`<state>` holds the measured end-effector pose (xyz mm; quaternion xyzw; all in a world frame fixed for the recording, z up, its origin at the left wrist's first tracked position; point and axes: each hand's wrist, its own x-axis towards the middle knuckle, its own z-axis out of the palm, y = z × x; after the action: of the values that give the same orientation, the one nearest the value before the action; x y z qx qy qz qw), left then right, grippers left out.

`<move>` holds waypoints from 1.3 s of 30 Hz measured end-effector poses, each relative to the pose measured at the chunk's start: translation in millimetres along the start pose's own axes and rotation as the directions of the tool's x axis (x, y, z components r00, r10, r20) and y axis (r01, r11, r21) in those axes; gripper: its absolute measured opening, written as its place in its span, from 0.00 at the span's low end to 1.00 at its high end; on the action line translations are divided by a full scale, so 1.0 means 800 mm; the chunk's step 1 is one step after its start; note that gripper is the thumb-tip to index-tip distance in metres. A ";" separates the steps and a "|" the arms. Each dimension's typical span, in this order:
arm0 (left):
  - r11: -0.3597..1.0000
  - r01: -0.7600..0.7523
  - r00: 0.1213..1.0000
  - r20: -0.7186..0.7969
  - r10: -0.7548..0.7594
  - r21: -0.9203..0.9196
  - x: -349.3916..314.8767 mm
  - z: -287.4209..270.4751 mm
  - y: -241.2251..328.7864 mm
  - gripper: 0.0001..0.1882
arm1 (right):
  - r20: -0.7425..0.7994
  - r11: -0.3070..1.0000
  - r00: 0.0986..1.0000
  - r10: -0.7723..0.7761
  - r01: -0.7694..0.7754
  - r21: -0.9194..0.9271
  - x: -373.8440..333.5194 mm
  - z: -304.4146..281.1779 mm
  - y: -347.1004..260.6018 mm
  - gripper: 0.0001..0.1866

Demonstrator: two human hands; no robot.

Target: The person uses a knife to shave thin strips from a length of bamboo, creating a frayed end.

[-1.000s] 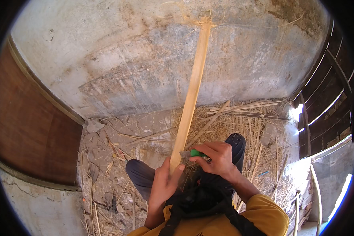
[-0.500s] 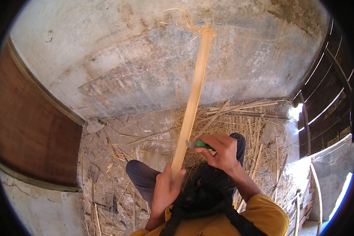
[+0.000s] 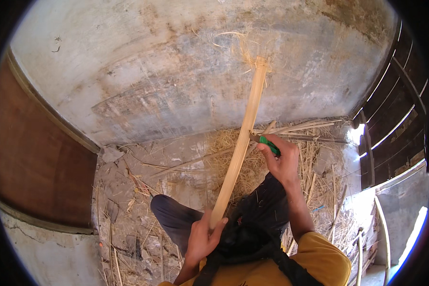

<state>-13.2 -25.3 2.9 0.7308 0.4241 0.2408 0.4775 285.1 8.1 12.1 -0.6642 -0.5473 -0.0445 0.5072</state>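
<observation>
A long pale bamboo strip (image 3: 243, 138) slants up from my lap toward the wall, its far end frayed with thin curled shavings (image 3: 247, 53). My left hand (image 3: 204, 238) is closed round the near end of the strip, low in front of my body. Farther along, my right hand (image 3: 282, 159) grips a knife with a green handle (image 3: 270, 145). Its short dark blade (image 3: 254, 137) meets the strip's right edge about midway along. Part of the handle is hidden by my fingers.
A stained plaster wall (image 3: 162, 71) rises in front, with a brown wooden panel (image 3: 38, 152) at left and dark slatted boards (image 3: 395, 109) at right. Sticks (image 3: 310, 127), straw-like shavings (image 3: 224, 148) and rubble (image 3: 113, 154) litter the floor round my bent knees.
My right hand has moved the knife forward along the strip, away from my left hand. The strip's far end has dropped lower and shifted slightly right.
</observation>
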 end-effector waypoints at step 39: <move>0.859 0.155 0.986 0.123 -0.108 -0.488 0.018 -0.012 0.000 0.15 | 0.172 0.928 0.918 -0.358 0.330 0.172 -0.075 0.029 -0.041 0.20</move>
<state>-13.4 -8.2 6.2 0.5632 0.3749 0.2748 0.6832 224.5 -19.4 -15.8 -0.5214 -0.7058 -0.0277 0.4787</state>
